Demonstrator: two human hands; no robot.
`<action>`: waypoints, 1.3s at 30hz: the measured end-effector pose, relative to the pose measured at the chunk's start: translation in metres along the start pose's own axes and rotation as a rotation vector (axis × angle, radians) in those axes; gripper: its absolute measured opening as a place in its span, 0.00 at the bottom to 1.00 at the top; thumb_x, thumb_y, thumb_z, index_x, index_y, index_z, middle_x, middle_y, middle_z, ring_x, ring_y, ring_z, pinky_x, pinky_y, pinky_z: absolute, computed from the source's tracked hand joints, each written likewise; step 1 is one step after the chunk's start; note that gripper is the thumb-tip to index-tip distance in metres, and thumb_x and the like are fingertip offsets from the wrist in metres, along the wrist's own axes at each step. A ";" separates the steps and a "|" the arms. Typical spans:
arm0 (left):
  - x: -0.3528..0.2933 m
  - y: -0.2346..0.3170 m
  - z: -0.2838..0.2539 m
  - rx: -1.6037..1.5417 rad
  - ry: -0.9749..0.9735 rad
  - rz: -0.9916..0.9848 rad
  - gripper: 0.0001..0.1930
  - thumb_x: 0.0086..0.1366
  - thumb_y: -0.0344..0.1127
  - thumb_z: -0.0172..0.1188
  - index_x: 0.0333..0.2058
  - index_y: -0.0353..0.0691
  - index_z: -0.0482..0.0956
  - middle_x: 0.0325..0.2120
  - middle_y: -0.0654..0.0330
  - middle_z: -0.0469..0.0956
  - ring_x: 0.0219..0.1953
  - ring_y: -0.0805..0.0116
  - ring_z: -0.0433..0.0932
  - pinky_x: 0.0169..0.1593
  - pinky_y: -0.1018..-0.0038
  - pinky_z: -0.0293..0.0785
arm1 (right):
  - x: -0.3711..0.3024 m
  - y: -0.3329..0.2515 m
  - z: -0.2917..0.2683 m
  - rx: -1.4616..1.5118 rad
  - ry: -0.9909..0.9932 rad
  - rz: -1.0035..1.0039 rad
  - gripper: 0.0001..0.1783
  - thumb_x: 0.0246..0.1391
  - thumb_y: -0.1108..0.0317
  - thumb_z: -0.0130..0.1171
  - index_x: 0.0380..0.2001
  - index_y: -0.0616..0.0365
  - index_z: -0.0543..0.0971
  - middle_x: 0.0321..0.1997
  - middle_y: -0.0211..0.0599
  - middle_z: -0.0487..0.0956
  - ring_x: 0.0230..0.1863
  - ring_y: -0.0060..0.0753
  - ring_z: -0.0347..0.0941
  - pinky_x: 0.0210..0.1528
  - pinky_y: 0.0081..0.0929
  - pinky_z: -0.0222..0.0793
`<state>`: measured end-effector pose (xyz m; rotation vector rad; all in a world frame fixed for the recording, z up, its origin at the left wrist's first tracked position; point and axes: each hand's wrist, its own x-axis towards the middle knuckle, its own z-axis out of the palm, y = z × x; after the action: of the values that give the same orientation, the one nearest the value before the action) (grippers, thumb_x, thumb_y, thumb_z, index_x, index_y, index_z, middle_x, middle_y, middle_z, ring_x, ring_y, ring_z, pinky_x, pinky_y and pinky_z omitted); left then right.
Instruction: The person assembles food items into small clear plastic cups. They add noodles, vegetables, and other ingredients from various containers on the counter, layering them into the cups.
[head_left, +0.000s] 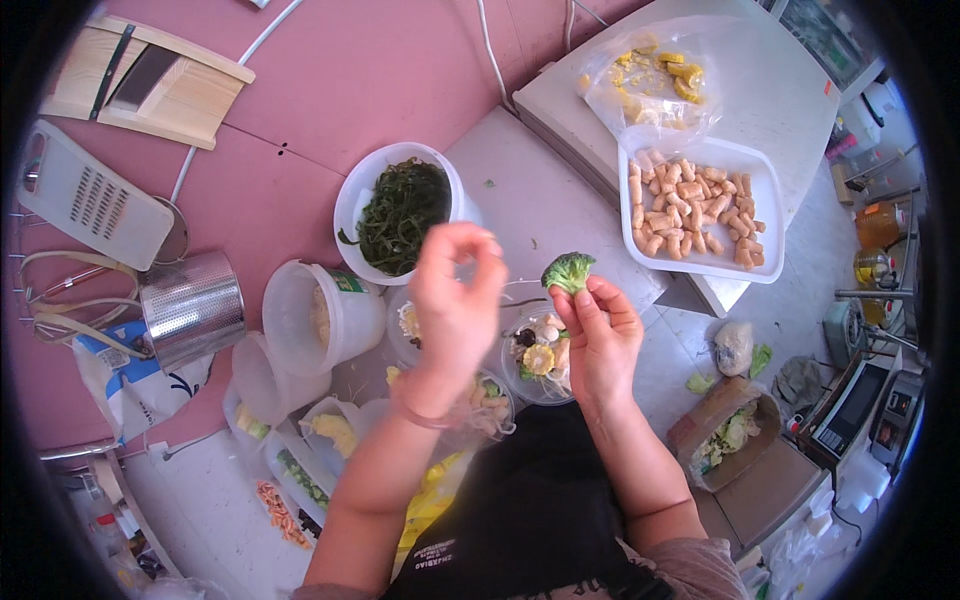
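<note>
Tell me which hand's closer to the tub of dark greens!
Left: the left hand hovers by the tub's lower-right edge; the right hand is farther right, holding broccoli.

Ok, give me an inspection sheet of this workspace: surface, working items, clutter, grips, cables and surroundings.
Surface: pale worktop, with small green scraps.
Job's things: broccoli floret, held up; clear bowl of mixed food nearby.
Clutter: white tub of dark green strips; white tray of tan pieces.
Left grip: curled, motion-blurred; contents unclear.
Right grip: holding the floret.
Cables: white cable against the pink wall.
Surroundings: cardboard box of leafy scraps at right.
</note>
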<state>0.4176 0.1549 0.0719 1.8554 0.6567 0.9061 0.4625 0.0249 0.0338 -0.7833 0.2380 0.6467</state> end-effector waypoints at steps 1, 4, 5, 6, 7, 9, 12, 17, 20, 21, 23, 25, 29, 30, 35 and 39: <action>0.005 -0.004 -0.006 -0.049 0.011 -0.071 0.05 0.53 0.20 0.56 0.29 0.35 0.73 0.28 0.59 0.76 0.30 0.72 0.74 0.37 0.79 0.70 | -0.001 0.000 -0.002 0.011 -0.004 0.012 0.08 0.55 0.80 0.51 0.39 0.67 0.71 0.37 0.44 0.75 0.40 0.38 0.77 0.45 0.25 0.74; 0.017 -0.007 -0.012 0.046 -0.161 -0.126 0.02 0.54 0.23 0.57 0.27 0.37 0.75 0.34 0.59 0.78 0.35 0.69 0.75 0.46 0.74 0.67 | -0.004 0.001 -0.002 0.028 -0.003 0.040 0.07 0.55 0.80 0.51 0.39 0.66 0.71 0.38 0.44 0.75 0.40 0.39 0.76 0.45 0.26 0.74; 0.016 -0.006 -0.012 0.198 -0.188 -0.017 0.02 0.54 0.25 0.57 0.28 0.37 0.75 0.34 0.59 0.78 0.37 0.67 0.75 0.49 0.70 0.63 | -0.006 0.001 -0.002 0.021 0.008 0.046 0.07 0.55 0.80 0.51 0.38 0.66 0.71 0.38 0.44 0.75 0.40 0.39 0.76 0.45 0.26 0.74; 0.015 -0.005 -0.013 0.350 -0.217 0.093 0.01 0.55 0.26 0.58 0.28 0.38 0.76 0.35 0.59 0.78 0.39 0.66 0.74 0.53 0.66 0.60 | -0.006 0.002 -0.002 0.016 0.021 0.052 0.07 0.55 0.80 0.51 0.38 0.66 0.71 0.38 0.44 0.75 0.40 0.39 0.76 0.45 0.25 0.74; 0.012 -0.004 -0.014 0.502 -0.244 0.204 0.01 0.55 0.27 0.58 0.28 0.38 0.76 0.36 0.60 0.79 0.41 0.64 0.74 0.56 0.63 0.57 | -0.006 0.002 -0.002 0.026 0.016 0.047 0.07 0.55 0.80 0.50 0.38 0.65 0.71 0.38 0.44 0.75 0.40 0.39 0.76 0.45 0.26 0.74; 0.007 -0.003 -0.015 0.527 -0.225 0.223 0.05 0.51 0.29 0.60 0.28 0.41 0.78 0.41 0.60 0.75 0.49 0.60 0.67 0.60 0.56 0.47 | -0.007 0.003 -0.001 0.044 0.006 0.040 0.07 0.55 0.80 0.50 0.38 0.65 0.70 0.39 0.44 0.75 0.41 0.39 0.76 0.45 0.26 0.74; 0.004 0.004 -0.012 0.595 -0.197 0.201 0.07 0.44 0.28 0.63 0.26 0.46 0.78 0.42 0.61 0.68 0.52 0.60 0.63 0.57 0.59 0.50 | -0.006 0.006 -0.002 0.041 0.001 0.025 0.06 0.55 0.80 0.50 0.37 0.65 0.70 0.39 0.44 0.75 0.41 0.39 0.76 0.45 0.26 0.74; -0.013 0.018 -0.005 0.553 -0.216 0.421 0.07 0.44 0.31 0.64 0.24 0.47 0.76 0.34 0.65 0.68 0.44 0.63 0.66 0.49 0.63 0.53 | -0.005 0.010 -0.002 0.021 -0.020 0.000 0.08 0.55 0.80 0.50 0.39 0.66 0.70 0.39 0.43 0.75 0.40 0.35 0.75 0.46 0.27 0.74; -0.019 0.016 0.003 0.593 -0.211 0.453 0.08 0.43 0.30 0.65 0.25 0.46 0.78 0.32 0.66 0.67 0.43 0.63 0.65 0.50 0.64 0.52 | -0.008 0.011 0.000 -0.048 -0.043 -0.014 0.08 0.55 0.81 0.50 0.39 0.66 0.71 0.40 0.41 0.74 0.40 0.31 0.74 0.47 0.26 0.73; -0.020 0.016 0.004 0.604 -0.205 0.453 0.08 0.43 0.30 0.65 0.25 0.46 0.78 0.32 0.66 0.67 0.43 0.63 0.65 0.50 0.64 0.52 | -0.008 0.011 0.001 -0.081 -0.039 -0.016 0.08 0.54 0.81 0.50 0.39 0.67 0.72 0.40 0.40 0.73 0.40 0.30 0.74 0.47 0.26 0.73; -0.019 0.017 0.005 0.614 -0.203 0.450 0.08 0.43 0.30 0.65 0.25 0.46 0.77 0.32 0.67 0.67 0.43 0.63 0.64 0.49 0.63 0.52 | -0.004 0.015 -0.003 -0.234 -0.083 -0.175 0.07 0.54 0.82 0.50 0.37 0.67 0.73 0.40 0.38 0.72 0.40 0.28 0.73 0.47 0.25 0.72; -0.018 0.019 0.004 0.615 -0.214 0.441 0.08 0.43 0.30 0.65 0.25 0.46 0.77 0.31 0.67 0.68 0.43 0.63 0.64 0.49 0.63 0.51 | -0.003 0.016 -0.003 -0.334 -0.109 -0.278 0.06 0.53 0.82 0.51 0.36 0.68 0.73 0.41 0.36 0.71 0.39 0.27 0.72 0.47 0.25 0.72; -0.015 0.018 0.006 0.587 -0.192 0.455 0.09 0.41 0.29 0.64 0.24 0.46 0.75 0.31 0.67 0.68 0.43 0.63 0.64 0.49 0.64 0.51 | -0.003 0.008 0.004 -0.501 -0.145 -0.403 0.06 0.52 0.83 0.51 0.34 0.67 0.74 0.40 0.35 0.70 0.39 0.25 0.71 0.46 0.24 0.72; -0.015 0.018 0.007 0.576 -0.183 0.453 0.09 0.40 0.29 0.64 0.23 0.46 0.75 0.31 0.67 0.67 0.43 0.63 0.64 0.49 0.64 0.51 | -0.002 0.006 0.003 -0.559 -0.157 -0.441 0.06 0.52 0.83 0.52 0.34 0.67 0.74 0.40 0.35 0.71 0.39 0.25 0.71 0.45 0.23 0.72; -0.011 0.015 0.009 0.569 -0.189 0.424 0.10 0.39 0.28 0.62 0.23 0.47 0.71 0.32 0.67 0.67 0.44 0.63 0.66 0.46 0.62 0.53 | 0.000 0.005 0.000 -0.705 -0.115 -0.406 0.06 0.52 0.81 0.52 0.34 0.66 0.75 0.39 0.35 0.73 0.39 0.26 0.72 0.45 0.23 0.72; 0.000 0.010 0.009 0.547 -0.119 0.429 0.11 0.38 0.27 0.62 0.23 0.47 0.71 0.33 0.66 0.67 0.45 0.62 0.66 0.46 0.63 0.53 | 0.002 0.003 0.005 -0.232 -0.072 -0.084 0.08 0.54 0.79 0.51 0.38 0.68 0.73 0.39 0.41 0.75 0.40 0.30 0.75 0.45 0.24 0.73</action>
<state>0.4255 0.1466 0.0782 2.5884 0.4652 0.9324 0.4620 0.0312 0.0341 -0.9850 0.0640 0.6286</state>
